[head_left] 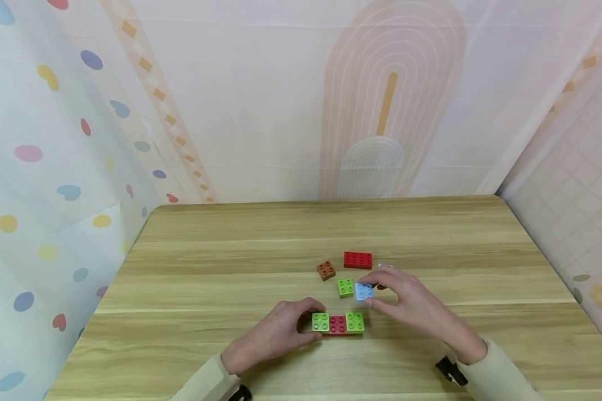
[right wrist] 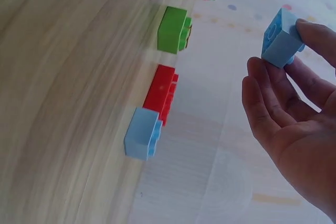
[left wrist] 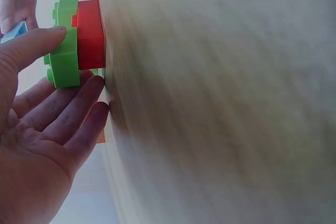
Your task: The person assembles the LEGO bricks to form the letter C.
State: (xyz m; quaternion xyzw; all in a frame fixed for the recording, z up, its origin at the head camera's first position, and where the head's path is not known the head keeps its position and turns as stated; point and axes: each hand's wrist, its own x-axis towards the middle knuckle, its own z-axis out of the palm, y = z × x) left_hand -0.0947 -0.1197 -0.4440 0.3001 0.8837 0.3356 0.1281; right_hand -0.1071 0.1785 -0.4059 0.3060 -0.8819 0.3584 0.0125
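My left hand (head_left: 281,328) grips the left end of a small build, thumb on the near side and fingers behind. That build is a red toy building brick (head_left: 338,324) with a green brick (head_left: 320,322) on its left end and another green brick (head_left: 354,322) on its right end. My right hand (head_left: 408,295) pinches a light blue brick (head_left: 363,292) between thumb and fingers. The right wrist view shows this blue brick (right wrist: 282,39) raised off the table, its hollow underside partly visible. In the left wrist view, my thumb presses the green brick (left wrist: 65,59).
Behind the build lie a loose green brick (head_left: 345,288), a brown brick (head_left: 326,270) and a long red brick (head_left: 358,259). A second light blue brick (right wrist: 140,134) stands near the red one, mostly hidden by my right hand in the head view. Patterned cloth (head_left: 261,111) hangs behind the wooden table (head_left: 205,267).
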